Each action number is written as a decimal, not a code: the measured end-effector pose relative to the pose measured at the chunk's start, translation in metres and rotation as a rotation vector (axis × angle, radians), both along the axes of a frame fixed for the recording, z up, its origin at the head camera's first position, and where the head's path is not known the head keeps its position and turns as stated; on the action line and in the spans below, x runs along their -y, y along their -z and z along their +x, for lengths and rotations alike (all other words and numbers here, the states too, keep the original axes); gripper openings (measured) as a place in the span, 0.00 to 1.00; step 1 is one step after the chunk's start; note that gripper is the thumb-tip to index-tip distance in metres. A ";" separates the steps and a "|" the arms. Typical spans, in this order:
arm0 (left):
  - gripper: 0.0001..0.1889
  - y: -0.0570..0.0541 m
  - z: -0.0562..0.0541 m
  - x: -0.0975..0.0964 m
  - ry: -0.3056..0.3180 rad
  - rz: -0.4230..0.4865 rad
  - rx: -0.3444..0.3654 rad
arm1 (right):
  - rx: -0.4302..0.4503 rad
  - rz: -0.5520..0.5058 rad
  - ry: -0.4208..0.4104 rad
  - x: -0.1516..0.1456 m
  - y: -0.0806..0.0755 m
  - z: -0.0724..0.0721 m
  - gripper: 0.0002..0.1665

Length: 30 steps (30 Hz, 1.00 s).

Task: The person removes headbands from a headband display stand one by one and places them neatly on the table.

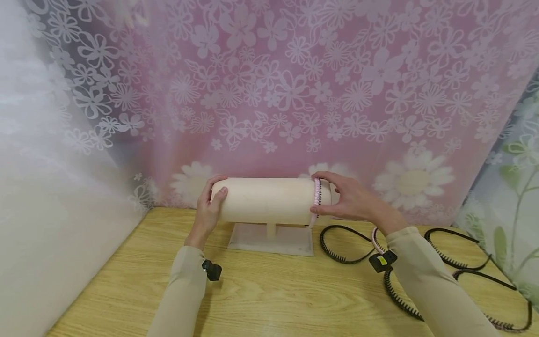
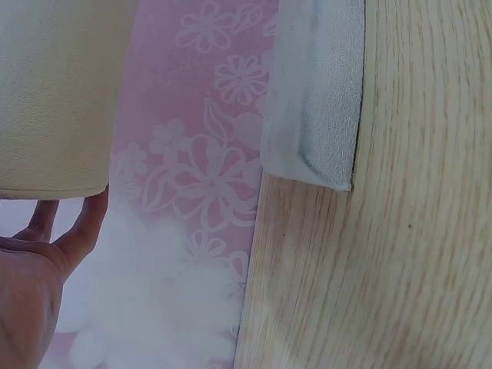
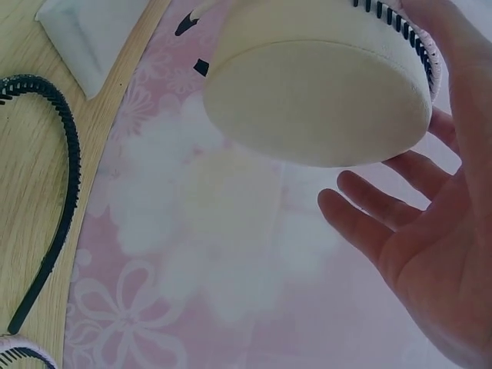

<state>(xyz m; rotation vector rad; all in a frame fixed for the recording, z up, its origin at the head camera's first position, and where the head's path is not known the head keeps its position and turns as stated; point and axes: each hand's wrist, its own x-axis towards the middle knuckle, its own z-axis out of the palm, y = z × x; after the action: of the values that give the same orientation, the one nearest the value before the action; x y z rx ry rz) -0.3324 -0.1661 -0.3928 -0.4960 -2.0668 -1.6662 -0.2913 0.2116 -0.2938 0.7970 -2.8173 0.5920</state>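
A cream padded headband display roll (image 1: 265, 200) lies level on a short post above a flat pale base (image 1: 248, 238). Near its right end sits a pink headband (image 1: 317, 193) with a row of black teeth along its edge. My right hand (image 1: 355, 199) pinches this headband, thumb in front and index finger on top. In the right wrist view, the other fingers (image 3: 361, 211) spread beside the roll's round end (image 3: 323, 100). My left hand (image 1: 207, 208) grips the left end, its thumb on the front and its fingers behind, touching the rim in the left wrist view.
On the wooden table (image 1: 269, 295), several toothed headbands lie to the right, among them a black one (image 1: 332, 255) and a pink one (image 1: 375, 238); my right forearm covers part of them. A flowered pink curtain (image 1: 269, 93) hangs close behind the roll.
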 end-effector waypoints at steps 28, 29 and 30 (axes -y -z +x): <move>0.23 0.000 -0.001 -0.001 0.017 0.018 -0.021 | 0.085 -0.162 -0.072 -0.011 0.007 -0.003 0.47; 0.23 0.000 -0.001 -0.001 0.017 0.018 -0.019 | 0.089 -0.168 -0.074 -0.011 0.007 -0.002 0.47; 0.23 0.000 -0.001 -0.001 0.017 0.018 -0.019 | 0.094 -0.173 -0.076 -0.011 0.007 -0.002 0.47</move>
<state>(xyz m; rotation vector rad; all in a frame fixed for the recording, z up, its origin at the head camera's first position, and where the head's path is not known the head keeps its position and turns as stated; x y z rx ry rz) -0.3333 -0.1654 -0.3932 -0.5229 -2.0379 -1.6821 -0.2935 0.2227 -0.3008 0.8667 -2.7789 0.8939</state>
